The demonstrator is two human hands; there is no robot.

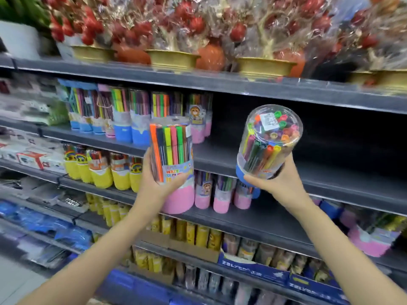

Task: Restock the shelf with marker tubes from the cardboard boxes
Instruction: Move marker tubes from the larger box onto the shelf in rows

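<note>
1. The left hand (154, 181) covers the side of the pink-based marker tube (174, 166), cutting its label print short.
2. The price sticker (269, 121) on the blue-based marker tube (267, 142) is too small to read.
3. The wrapped decorations (220, 29) on top are blurred and cropped.

You can read "WATER COLOR" on the pink-based marker tube (174, 172); the price sticker (269, 121) on the blue-based tube (264, 148) is illegible.

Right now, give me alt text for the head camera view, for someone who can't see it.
Two hands hold marker tubes up to a store shelf: the left hand grips a pink-based tube, the right hand a tilted blue-based tube. More tubes stand on the shelves at left.
</note>
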